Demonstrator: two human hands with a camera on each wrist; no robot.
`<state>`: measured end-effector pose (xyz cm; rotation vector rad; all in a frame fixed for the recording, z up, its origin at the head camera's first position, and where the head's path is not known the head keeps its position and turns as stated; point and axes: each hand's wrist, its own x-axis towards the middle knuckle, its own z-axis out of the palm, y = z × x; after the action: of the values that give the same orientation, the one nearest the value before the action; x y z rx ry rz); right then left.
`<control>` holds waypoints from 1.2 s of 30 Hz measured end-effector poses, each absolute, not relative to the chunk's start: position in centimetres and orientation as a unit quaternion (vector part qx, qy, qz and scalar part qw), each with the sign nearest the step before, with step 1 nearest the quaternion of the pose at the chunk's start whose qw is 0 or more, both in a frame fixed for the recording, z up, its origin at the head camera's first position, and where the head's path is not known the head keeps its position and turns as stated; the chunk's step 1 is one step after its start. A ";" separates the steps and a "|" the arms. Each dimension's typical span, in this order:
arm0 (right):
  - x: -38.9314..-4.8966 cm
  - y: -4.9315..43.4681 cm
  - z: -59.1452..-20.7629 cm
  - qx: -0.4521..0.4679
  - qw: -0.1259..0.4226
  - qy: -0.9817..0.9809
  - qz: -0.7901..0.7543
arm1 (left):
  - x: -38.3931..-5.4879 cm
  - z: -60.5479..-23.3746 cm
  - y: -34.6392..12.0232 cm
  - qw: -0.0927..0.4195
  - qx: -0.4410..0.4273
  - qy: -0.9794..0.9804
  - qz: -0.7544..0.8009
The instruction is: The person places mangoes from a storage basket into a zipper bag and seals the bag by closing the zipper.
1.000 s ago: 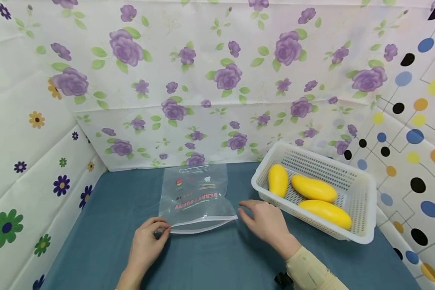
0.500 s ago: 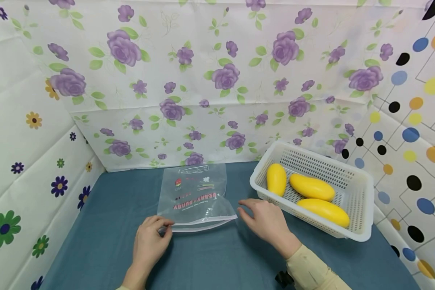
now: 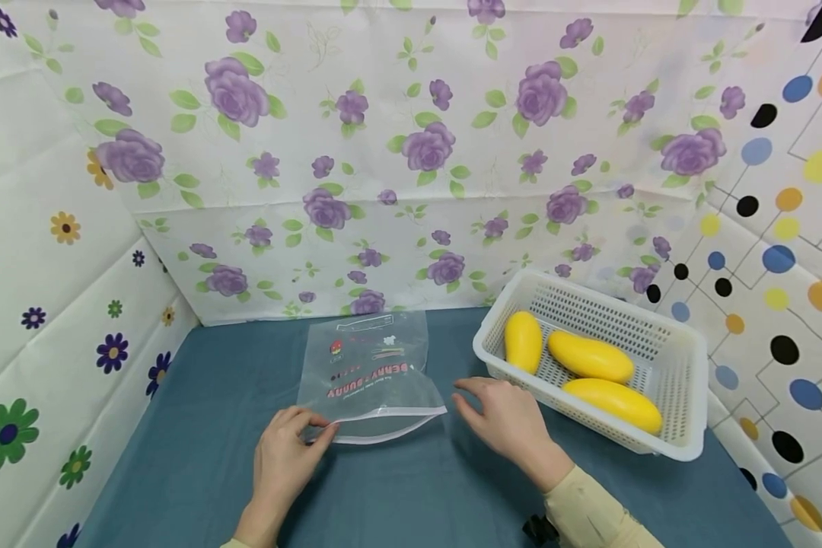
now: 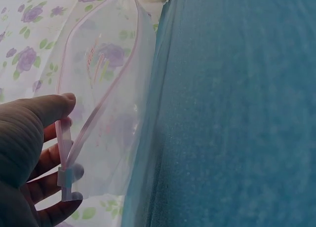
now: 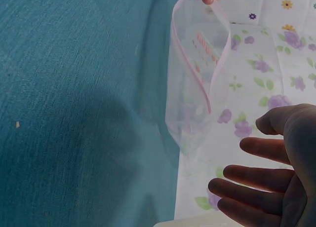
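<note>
A clear zip bag (image 3: 366, 365) with red printing lies on the blue cloth, its zip edge toward me. My left hand (image 3: 284, 457) pinches the left end of that edge between thumb and fingers. In the left wrist view, a small slider (image 4: 64, 177) sits at the zip's end beside the fingers, and the two zip strips stand apart, so the mouth gapes. My right hand (image 3: 503, 418) hovers by the bag's right corner, apart from it. Its fingers (image 5: 254, 175) are spread and relaxed, holding nothing.
On the right stands a white perforated plastic basket (image 3: 685, 396) with three smooth yellow oblong fruits (image 3: 591, 356) in it. Flower-patterned sheeting (image 3: 383, 167) rises behind the blue-covered table (image 3: 199, 426), and dotted sheeting (image 3: 781, 304) at the right.
The gap between the bag's zip strips has grown wider. My left hand has shifted slightly right along the zip edge. The right hand has barely moved.
</note>
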<state>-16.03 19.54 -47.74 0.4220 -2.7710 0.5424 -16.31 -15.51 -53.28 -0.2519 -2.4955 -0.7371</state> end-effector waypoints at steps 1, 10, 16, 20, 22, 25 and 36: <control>-16.0 19.6 -47.7 0.146 0.142 -0.961 0.188 | -16.3 -53.3 -15.5 0.261 -0.091 -0.921 -0.274; -15.8 19.8 -47.9 0.140 0.145 -0.961 0.188 | -16.1 -53.2 -15.3 0.254 -0.086 -0.919 -0.288; -15.9 19.8 -48.2 0.136 0.140 -0.963 0.187 | -16.0 -53.2 -15.2 0.250 -0.085 -0.918 -0.296; -15.9 19.9 -48.2 0.134 0.139 -0.964 0.185 | -16.2 -53.2 -15.1 0.253 -0.087 -0.914 -0.304; -16.0 20.0 -48.2 0.133 0.141 -0.964 0.184 | -16.2 -53.2 -15.0 0.257 -0.092 -0.910 -0.311; -16.0 20.2 -48.2 0.134 0.144 -0.963 0.183 | -16.3 -53.2 -15.0 0.263 -0.097 -0.905 -0.319; -15.8 20.8 -48.1 0.140 0.157 -0.961 0.177 | -16.2 -53.4 -15.0 0.258 -0.100 -0.905 -0.324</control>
<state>-15.80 20.81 -48.10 0.4018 -2.7509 0.5069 -16.21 -15.02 -53.39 -0.2723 -2.4530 -0.8799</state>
